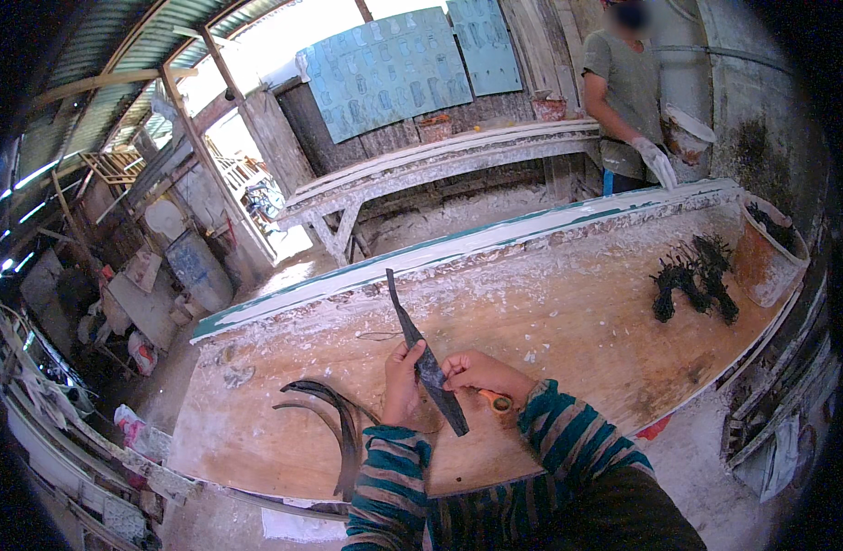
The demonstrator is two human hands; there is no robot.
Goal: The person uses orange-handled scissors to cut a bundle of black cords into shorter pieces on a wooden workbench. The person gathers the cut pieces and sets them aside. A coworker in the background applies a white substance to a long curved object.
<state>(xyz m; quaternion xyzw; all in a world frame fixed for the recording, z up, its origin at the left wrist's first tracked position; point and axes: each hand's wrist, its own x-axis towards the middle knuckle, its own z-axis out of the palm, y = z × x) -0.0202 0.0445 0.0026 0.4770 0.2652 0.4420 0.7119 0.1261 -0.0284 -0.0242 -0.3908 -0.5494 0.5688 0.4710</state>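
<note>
My left hand [402,378] grips a long, dark, narrow strip [412,332] that points up and away from me over the dusty wooden table [568,321]. My right hand [481,375] pinches the lower part of the same strip and also holds an orange-handled tool [495,400], likely scissors, against the palm. Both forearms wear teal and dark striped sleeves. A few curved dark strips [334,413] lie on the table just left of my left hand.
Black bundles of cut pieces [692,275] lie at the table's far right beside an orange bucket [761,262]. Another person in a grey shirt and white glove [656,161] stands behind the table. A plaster-crusted bench [440,165] stands beyond.
</note>
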